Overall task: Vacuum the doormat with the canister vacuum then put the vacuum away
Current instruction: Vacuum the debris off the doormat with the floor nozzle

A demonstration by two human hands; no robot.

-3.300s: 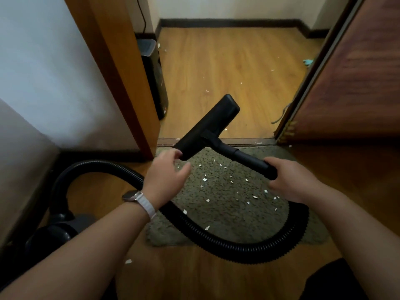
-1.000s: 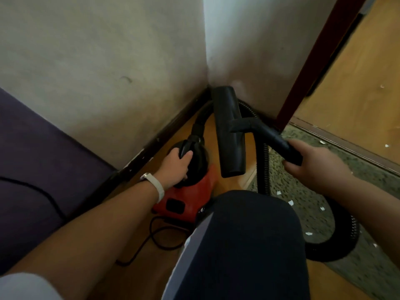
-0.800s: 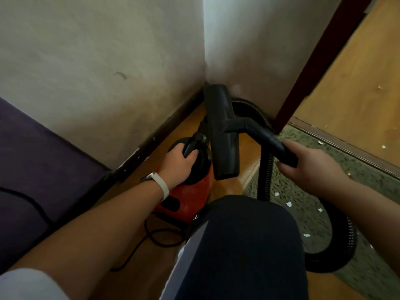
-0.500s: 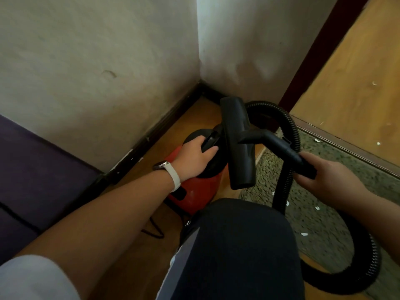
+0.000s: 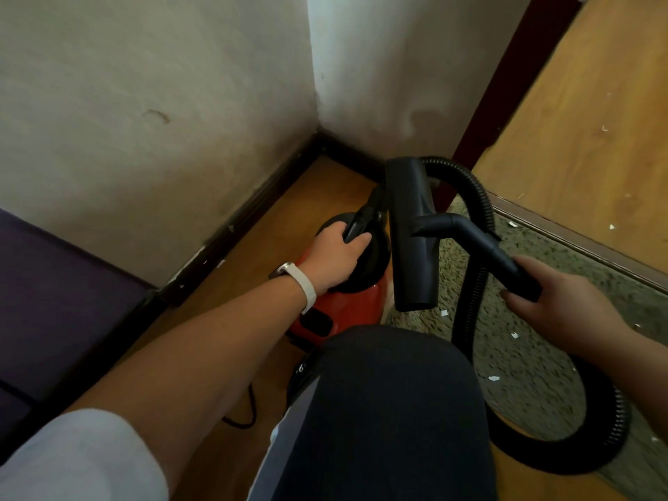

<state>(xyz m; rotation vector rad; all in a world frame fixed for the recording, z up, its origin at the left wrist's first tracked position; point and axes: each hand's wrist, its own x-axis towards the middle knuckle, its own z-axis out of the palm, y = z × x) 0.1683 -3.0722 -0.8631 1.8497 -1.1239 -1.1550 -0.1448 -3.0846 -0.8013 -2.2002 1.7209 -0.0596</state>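
— Where was the canister vacuum [image 5: 336, 309] at that moment?
— It stood on the wooden floor [image 5: 318, 189] near the corner of the two walls, just beside the left edge of the doormat [image 5: 542, 356]. Its body was red and its top was black.
— And your hands?
— They were apart, each one busy. My left hand [image 5: 334, 260] gripped the black top of the canister, with the fingers curled around a black bar [image 5: 358, 222] that rose from the lid. Whether this bar was a handle or the end of the hose, I could not tell.
— The right one?
— My right hand [image 5: 564, 305] was clamped around the rigid tube [image 5: 488, 247], above the doormat. At the far end of the tube was the floor nozzle [image 5: 412, 233], which seemed lifted off the floor. Its long side pointed away from me, between the canister and the hose [image 5: 473, 283].
— How did the hose lie?
— It arched behind the nozzle, came down across the doormat and made a wide loop at my right side.
— Was the mat clean?
— No. Small white paper scraps [image 5: 444, 313] lay on it, and some more lay on the floor beyond the threshold [image 5: 578, 244].
— Anything else?
— My knee [image 5: 390, 410] in dark trousers covered the near part of the canister. A watch [image 5: 307, 287] with a white strap was on my left wrist, and a black power cord [image 5: 245, 414] curled on the floor beneath my left arm.
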